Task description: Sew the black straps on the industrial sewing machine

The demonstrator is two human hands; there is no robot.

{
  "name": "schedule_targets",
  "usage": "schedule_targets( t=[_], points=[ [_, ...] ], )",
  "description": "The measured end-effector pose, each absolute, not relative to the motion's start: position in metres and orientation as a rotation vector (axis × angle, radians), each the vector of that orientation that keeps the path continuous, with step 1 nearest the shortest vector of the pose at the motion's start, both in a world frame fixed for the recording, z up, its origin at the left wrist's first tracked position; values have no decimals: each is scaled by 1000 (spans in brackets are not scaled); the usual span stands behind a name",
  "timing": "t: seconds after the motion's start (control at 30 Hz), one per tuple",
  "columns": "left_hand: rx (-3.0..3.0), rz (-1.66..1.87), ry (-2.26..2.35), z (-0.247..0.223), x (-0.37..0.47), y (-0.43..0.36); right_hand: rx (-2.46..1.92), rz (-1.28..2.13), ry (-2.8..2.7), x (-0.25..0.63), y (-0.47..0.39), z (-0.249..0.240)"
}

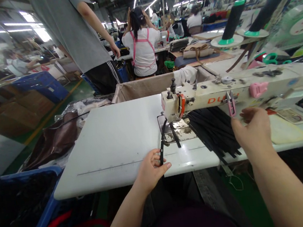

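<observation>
My left hand [151, 168] pinches a narrow black strap [162, 150] at the front edge of the white sewing table [115, 133]. The strap runs up to the needle area of the sewing machine [207, 93]. A second short black strip [176, 136] lies under the presser foot. Beside the machine arm, my right hand [253, 126] is raised with thumb and curled fingers apart. Its thumb tip is close to the lower end of pink-handled thread snips [231, 105] on the machine's front; whether they touch I cannot tell. Under the arm lies a bundle of black straps [215, 131].
A blue crate [45, 176] with dark contents stands at left, near brown material [59, 136] in plastic. Behind the table is a fabric-lined bin [142, 87]. Black thread cones [232, 21] stand at right. A person in grey [73, 30] stands nearby; another sits ahead.
</observation>
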State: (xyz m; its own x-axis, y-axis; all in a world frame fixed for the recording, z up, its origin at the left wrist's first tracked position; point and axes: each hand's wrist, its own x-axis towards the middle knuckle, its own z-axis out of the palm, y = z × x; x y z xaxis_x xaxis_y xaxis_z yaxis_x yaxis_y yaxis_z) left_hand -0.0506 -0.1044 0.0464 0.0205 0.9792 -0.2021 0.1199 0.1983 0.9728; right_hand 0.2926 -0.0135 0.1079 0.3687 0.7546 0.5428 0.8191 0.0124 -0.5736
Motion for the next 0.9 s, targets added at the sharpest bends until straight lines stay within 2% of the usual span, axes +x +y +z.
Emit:
schedule_targets(
  t=[0.13,0.3,0.47,0.67,0.8,0.9],
  points=[
    [1237,1034,1495,43,-46,-95,-1730,98,-1305,280,0,134],
    [1168,918,1587,48,-51,-96,-1690,268,-1249,271,1,145],
    [1208,953,1679,56,-63,-109,-1661,411,-1121,267,-12,125],
    [1461,997,1854,52,-75,-119,-1500,811,-977,235,-48,96],
    [1548,1080,1890,45,-77,-123,-1401,1073,-1121,198,-76,84],
    [1521,1182,1835,44,-77,-127,-1452,1146,-1399,172,-93,77]
  ],
)
